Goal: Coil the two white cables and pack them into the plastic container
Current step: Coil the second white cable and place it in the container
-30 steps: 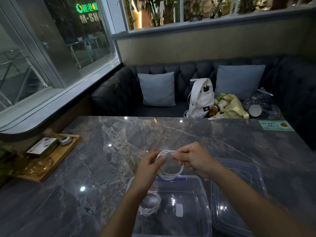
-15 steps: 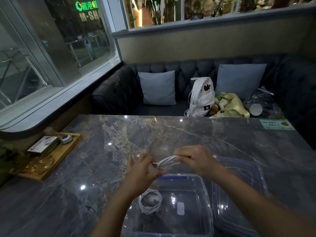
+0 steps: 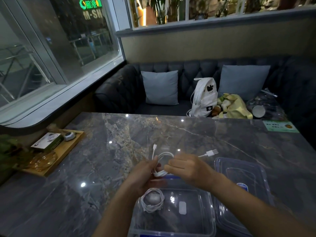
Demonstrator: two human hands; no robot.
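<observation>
A thin white cable (image 3: 164,155), wound into a small loose coil, is held just above the far edge of the clear plastic container (image 3: 211,211). Its small plug (image 3: 154,146) and flat USB plug (image 3: 212,152) stick out free. The left hand (image 3: 145,175) curls round the coil's left side, and the right hand (image 3: 186,168) pinches its right side. The counter (image 3: 119,151) is dark veined marble, with a tufted sofa (image 3: 119,93) beyond the container. Inside the container lies a second cable (image 3: 152,200), coiled. The lid (image 3: 242,166) lies just right of the container.
</observation>
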